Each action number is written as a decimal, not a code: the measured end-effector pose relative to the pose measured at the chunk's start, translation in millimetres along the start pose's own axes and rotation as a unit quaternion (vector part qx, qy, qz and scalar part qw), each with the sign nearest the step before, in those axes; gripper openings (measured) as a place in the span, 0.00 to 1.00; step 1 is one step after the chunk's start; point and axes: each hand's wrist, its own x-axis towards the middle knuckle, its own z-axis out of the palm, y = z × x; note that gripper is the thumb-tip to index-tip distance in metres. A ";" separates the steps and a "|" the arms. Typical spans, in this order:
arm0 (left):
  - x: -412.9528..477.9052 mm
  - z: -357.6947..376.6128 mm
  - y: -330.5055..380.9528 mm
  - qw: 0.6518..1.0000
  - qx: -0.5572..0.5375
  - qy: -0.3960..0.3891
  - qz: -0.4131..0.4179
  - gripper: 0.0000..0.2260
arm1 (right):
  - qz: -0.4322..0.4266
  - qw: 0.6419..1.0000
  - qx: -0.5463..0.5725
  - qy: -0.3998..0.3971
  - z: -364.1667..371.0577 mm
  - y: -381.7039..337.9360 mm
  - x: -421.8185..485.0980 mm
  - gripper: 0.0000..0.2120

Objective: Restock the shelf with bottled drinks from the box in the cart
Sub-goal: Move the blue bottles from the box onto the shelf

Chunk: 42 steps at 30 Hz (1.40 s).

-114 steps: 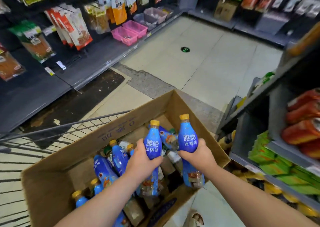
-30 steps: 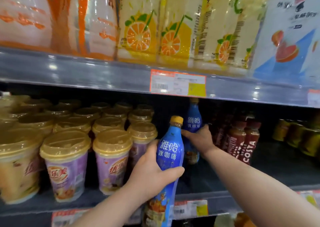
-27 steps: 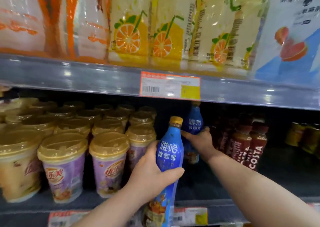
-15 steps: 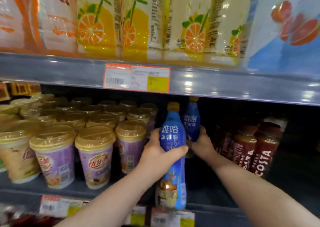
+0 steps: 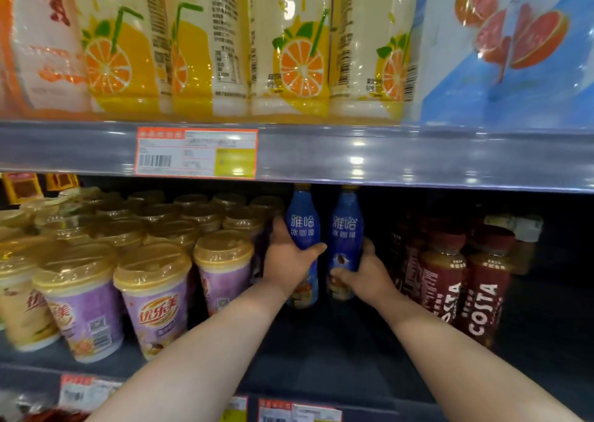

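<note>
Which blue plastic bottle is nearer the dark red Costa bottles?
The blue plastic bottle in the right hand; the other blue bottle, in the left hand, stands by the purple plastic cups.

dark shelf (image 5: 337, 357), lidded cups (image 5: 151, 296), two blue bottles (image 5: 302, 228), costa bottles (image 5: 482, 293)

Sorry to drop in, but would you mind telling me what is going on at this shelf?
A person is restocking drinks. The left hand grips the left blue bottle and the right hand grips the right blue bottle. Both bottles are upright, side by side, well back on the shelf, in the gap between the lidded cups and the Costa bottles. Neither bottle is released yet.
</note>
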 end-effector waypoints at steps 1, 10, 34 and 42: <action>3.2 2.6 -2.7 1.000 -0.002 -0.002 0.005 0.36 | 0.000 1.000 0.002 0.000 0.7 0.9 1.5 0.37; 11.0 8.3 -26.4 0.997 0.043 -0.055 -0.015 0.44 | 0.025 0.999 0.001 -0.021 11.5 1.8 14.7 0.33; 41.2 18.0 -32.8 0.975 0.151 -0.105 -0.123 0.35 | 0.117 0.989 -0.031 -0.079 14.0 -1.7 36.6 0.35; -13.0 -2.0 -19.0 0.942 0.301 -0.145 -0.043 0.46 | -0.004 0.978 -0.203 -0.052 -1.7 -7.6 -4.7 0.38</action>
